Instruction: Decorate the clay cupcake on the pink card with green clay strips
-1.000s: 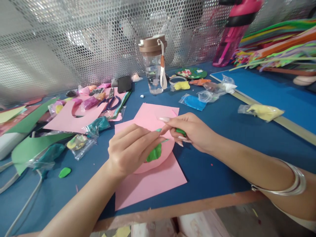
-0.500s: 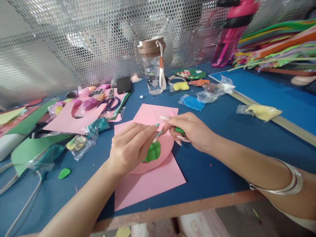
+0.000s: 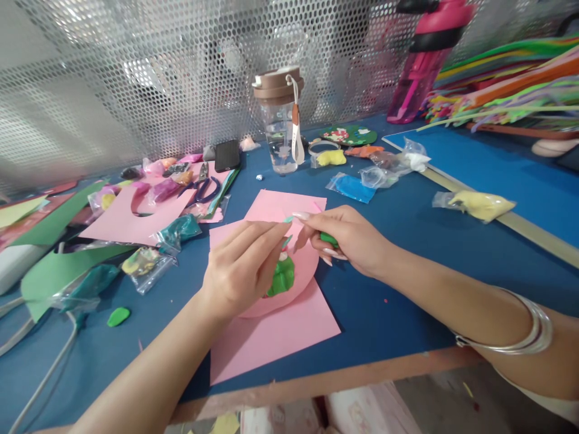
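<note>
Head: green lump (image 3: 329, 239) inside right hand (image 3: 350, 239)

Pink paper (image 3: 271, 346), bright green clay (image 3: 283, 278) — plain blue tabletop (image 3: 371, 325).

Right hand (image 3: 355, 239) partly hides green material (image 3: 329, 240), perhaps clay.

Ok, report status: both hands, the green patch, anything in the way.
Left hand: fingers close to right hand, contact unclear. Right hand curled round green lump. Green patch on pink paper, left hand partly hiding it.
</note>
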Action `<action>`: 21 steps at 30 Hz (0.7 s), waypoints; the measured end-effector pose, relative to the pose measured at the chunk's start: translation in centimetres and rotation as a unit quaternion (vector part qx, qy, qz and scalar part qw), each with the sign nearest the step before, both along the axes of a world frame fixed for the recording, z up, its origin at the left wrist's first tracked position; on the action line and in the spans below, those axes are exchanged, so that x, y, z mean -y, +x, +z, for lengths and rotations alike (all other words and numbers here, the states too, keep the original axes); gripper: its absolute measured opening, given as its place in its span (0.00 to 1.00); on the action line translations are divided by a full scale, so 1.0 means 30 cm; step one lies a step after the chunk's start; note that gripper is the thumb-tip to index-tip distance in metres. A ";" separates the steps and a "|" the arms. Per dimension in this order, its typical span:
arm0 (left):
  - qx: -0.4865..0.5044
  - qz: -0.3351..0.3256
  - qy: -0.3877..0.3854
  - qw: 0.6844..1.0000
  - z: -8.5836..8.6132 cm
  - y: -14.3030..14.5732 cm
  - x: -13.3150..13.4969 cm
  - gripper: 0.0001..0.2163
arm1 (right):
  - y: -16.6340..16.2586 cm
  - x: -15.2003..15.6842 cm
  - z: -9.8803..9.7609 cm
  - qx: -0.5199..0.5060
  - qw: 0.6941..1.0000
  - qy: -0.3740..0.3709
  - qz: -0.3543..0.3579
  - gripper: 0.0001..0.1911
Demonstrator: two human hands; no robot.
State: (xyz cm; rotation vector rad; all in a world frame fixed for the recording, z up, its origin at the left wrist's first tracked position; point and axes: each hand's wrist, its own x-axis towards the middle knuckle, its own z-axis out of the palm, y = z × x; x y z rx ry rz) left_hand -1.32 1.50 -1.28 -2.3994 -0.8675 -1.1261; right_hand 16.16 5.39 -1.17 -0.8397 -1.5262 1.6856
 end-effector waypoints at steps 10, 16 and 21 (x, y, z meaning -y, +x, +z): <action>0.002 -0.023 0.018 1.000 0.008 0.010 0.007 0.03 | -0.003 -0.002 -0.004 -0.008 1.000 0.001 -0.001 0.20; -0.002 -0.011 0.012 1.000 0.001 0.003 0.003 0.08 | 0.001 0.002 0.002 -0.005 1.000 0.017 0.018 0.20; 0.005 -0.006 0.019 1.000 0.004 0.006 0.004 0.07 | 0.000 0.002 0.003 -0.003 1.000 0.013 0.014 0.20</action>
